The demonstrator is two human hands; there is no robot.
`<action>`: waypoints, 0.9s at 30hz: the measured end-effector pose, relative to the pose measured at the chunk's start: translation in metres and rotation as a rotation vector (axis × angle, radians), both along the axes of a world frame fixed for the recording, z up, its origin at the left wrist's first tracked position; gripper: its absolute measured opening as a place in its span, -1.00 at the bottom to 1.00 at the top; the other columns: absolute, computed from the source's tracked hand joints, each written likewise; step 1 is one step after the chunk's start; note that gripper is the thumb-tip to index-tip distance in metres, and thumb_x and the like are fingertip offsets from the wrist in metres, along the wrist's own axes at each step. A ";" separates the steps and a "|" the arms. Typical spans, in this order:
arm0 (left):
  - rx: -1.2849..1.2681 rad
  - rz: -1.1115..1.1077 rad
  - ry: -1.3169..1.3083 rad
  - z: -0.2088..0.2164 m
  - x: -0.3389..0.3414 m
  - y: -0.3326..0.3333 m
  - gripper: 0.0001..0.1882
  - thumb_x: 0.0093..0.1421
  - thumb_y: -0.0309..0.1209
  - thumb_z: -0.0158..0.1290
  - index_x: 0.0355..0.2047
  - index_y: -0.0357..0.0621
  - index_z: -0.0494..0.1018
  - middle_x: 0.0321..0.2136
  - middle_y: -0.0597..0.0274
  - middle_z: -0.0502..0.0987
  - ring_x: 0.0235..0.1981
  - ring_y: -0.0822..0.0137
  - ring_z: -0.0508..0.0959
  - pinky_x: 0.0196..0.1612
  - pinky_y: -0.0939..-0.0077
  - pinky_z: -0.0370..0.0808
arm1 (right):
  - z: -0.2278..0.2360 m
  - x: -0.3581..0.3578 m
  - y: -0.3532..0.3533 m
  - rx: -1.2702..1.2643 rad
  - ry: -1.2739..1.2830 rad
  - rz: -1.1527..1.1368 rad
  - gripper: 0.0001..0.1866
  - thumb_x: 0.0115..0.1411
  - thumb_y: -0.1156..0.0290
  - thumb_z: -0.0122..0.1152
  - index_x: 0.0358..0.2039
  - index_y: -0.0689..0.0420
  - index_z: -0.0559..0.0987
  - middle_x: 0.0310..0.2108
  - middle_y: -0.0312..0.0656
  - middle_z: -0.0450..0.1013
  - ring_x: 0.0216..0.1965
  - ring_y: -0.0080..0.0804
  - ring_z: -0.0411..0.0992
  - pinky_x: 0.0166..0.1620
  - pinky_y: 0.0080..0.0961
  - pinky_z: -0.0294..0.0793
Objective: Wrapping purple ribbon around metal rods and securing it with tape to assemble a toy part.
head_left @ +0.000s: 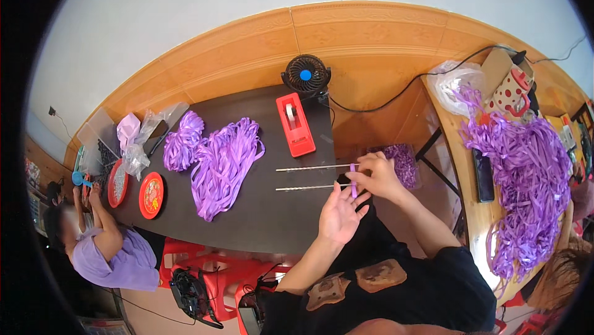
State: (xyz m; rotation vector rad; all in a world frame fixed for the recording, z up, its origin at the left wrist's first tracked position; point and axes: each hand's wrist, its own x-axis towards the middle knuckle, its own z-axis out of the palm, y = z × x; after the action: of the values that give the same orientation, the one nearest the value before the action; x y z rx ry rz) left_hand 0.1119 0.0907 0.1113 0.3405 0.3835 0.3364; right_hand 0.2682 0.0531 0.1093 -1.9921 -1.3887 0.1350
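At the table's right edge, a short purple ribbon (353,191) spans two thin metal rods, an upper rod (309,168) and a lower rod (303,188), near their right ends. My right hand (382,178) has its fingers closed in a pinch at the ribbon, by the upper rod's end. Palm up just below, my left hand (338,218) has its fingers spread, close to the ribbon and the lower rod. Whether its fingertips touch them, I cannot tell. The rods extend left over the dark table (266,230).
A red tape dispenser (298,130) and black fan (306,76) stand beyond the rods. Purple ribbon bundles (226,165) and red plates (151,212) lie left. A tangled ribbon heap (526,180) and phone (484,175) lie on the right-hand table. Co-workers (114,248) sit far left.
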 end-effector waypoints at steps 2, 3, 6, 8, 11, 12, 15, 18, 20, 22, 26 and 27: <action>0.002 -0.002 0.015 0.001 0.000 0.000 -0.34 0.20 0.13 -0.16 0.03 -0.23 0.28 -0.03 0.15 0.36 -0.01 0.23 0.32 -0.03 0.38 0.25 | -0.004 0.013 -0.010 -0.023 0.720 0.057 -0.85 0.01 0.45 0.27 -0.61 0.21 0.53 -0.33 -0.13 0.53 -0.30 -0.46 0.43 -0.21 -0.54 0.35; 0.008 -0.008 0.014 0.000 -0.002 0.001 -0.33 0.20 0.13 -0.16 0.03 -0.23 0.28 -0.02 0.18 0.35 0.00 0.26 0.32 -0.03 0.38 0.24 | -0.008 0.016 -0.012 -0.025 0.722 0.054 -0.85 0.01 0.45 0.27 -0.61 0.21 0.53 -0.33 -0.13 0.53 -0.30 -0.46 0.43 -0.21 -0.54 0.35; 0.012 -0.018 0.013 0.001 -0.003 0.002 -0.33 0.20 0.13 -0.17 0.04 -0.23 0.28 0.00 0.20 0.35 0.00 0.28 0.33 -0.02 0.39 0.23 | -0.021 0.019 -0.017 0.158 1.195 0.155 -0.89 0.07 0.49 0.22 -0.55 0.21 0.53 -0.31 -0.22 0.53 -0.33 -0.62 0.38 -0.26 -0.60 0.33; 0.012 -0.015 0.015 0.002 -0.002 0.002 -0.32 0.20 0.13 -0.17 0.04 -0.25 0.28 -0.01 0.20 0.35 0.00 0.28 0.33 -0.01 0.39 0.23 | -0.023 0.022 -0.019 0.137 1.272 0.103 -0.90 0.08 0.47 0.22 -0.53 0.19 0.54 -0.33 -0.25 0.53 -0.34 -0.64 0.38 -0.28 -0.62 0.32; 0.013 0.001 0.041 0.002 -0.001 0.002 -0.29 0.21 0.13 -0.19 0.06 -0.32 0.24 0.01 0.08 0.34 0.03 0.17 0.32 -0.02 0.35 0.28 | -0.017 0.019 -0.019 0.111 1.414 -0.004 -0.91 0.09 0.43 0.22 -0.50 0.16 0.57 -0.40 -0.31 0.52 -0.38 -0.65 0.39 -0.34 -0.69 0.27; 0.015 0.003 0.033 0.001 -0.002 0.001 -0.28 0.21 0.12 -0.19 0.07 -0.32 0.24 0.02 0.08 0.34 0.03 0.17 0.32 -0.02 0.35 0.28 | -0.016 0.018 -0.019 0.110 1.477 -0.066 -0.91 0.10 0.41 0.23 -0.48 0.14 0.59 -0.45 -0.34 0.51 -0.41 -0.64 0.39 -0.37 -0.74 0.24; 0.003 0.003 0.024 0.001 -0.001 0.001 -0.29 0.22 0.12 -0.21 0.07 -0.33 0.23 0.02 0.08 0.34 0.04 0.16 0.32 -0.02 0.34 0.28 | -0.033 0.020 -0.018 0.085 1.388 0.137 -0.92 0.09 0.41 0.24 -0.45 0.13 0.59 -0.46 -0.37 0.51 -0.43 -0.68 0.38 -0.43 -0.75 0.16; -0.011 0.009 0.022 0.001 -0.002 0.001 -0.29 0.23 0.11 -0.22 0.07 -0.33 0.23 0.03 0.08 0.34 0.04 0.16 0.31 -0.01 0.33 0.28 | -0.039 0.024 -0.015 0.083 1.444 0.214 -0.94 0.10 0.48 0.19 -0.40 0.16 0.58 -0.39 -0.31 0.51 -0.34 -0.63 0.42 -0.28 -0.69 0.33; -0.013 0.013 0.021 0.001 -0.002 0.001 -0.29 0.23 0.11 -0.23 0.08 -0.33 0.23 0.03 0.08 0.34 0.04 0.16 0.31 -0.01 0.33 0.28 | -0.042 0.026 -0.012 0.099 1.481 0.240 -0.94 0.11 0.51 0.18 -0.40 0.17 0.58 -0.38 -0.28 0.52 -0.32 -0.61 0.43 -0.24 -0.68 0.35; -0.029 0.007 0.018 0.001 -0.002 0.001 -0.30 0.24 0.10 -0.24 0.08 -0.33 0.23 0.04 0.08 0.34 0.04 0.16 0.31 -0.01 0.32 0.28 | -0.050 0.031 -0.013 0.067 1.423 0.302 -0.94 0.12 0.53 0.16 -0.39 0.20 0.57 -0.37 -0.25 0.52 -0.29 -0.58 0.44 -0.19 -0.65 0.37; -0.044 0.007 0.017 0.001 -0.002 0.001 -0.31 0.25 0.09 -0.24 0.08 -0.32 0.23 0.04 0.08 0.34 0.05 0.16 0.31 0.00 0.32 0.28 | -0.054 0.030 -0.010 0.095 1.371 0.308 -0.94 0.12 0.55 0.14 -0.39 0.21 0.57 -0.39 -0.29 0.51 -0.34 -0.61 0.42 -0.18 -0.64 0.36; -0.044 0.008 0.014 0.002 -0.002 0.001 -0.32 0.25 0.09 -0.25 0.08 -0.32 0.23 0.04 0.07 0.34 0.05 0.15 0.31 -0.01 0.32 0.28 | -0.056 0.029 -0.008 0.094 1.370 0.309 -0.94 0.12 0.55 0.14 -0.39 0.21 0.57 -0.39 -0.29 0.51 -0.34 -0.61 0.42 -0.18 -0.64 0.36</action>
State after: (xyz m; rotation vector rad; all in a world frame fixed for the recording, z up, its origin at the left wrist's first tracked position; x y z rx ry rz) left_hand 0.1098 0.0915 0.1132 0.2989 0.4052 0.3331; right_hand 0.2975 0.0447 0.0538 -1.0581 -0.6896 1.2594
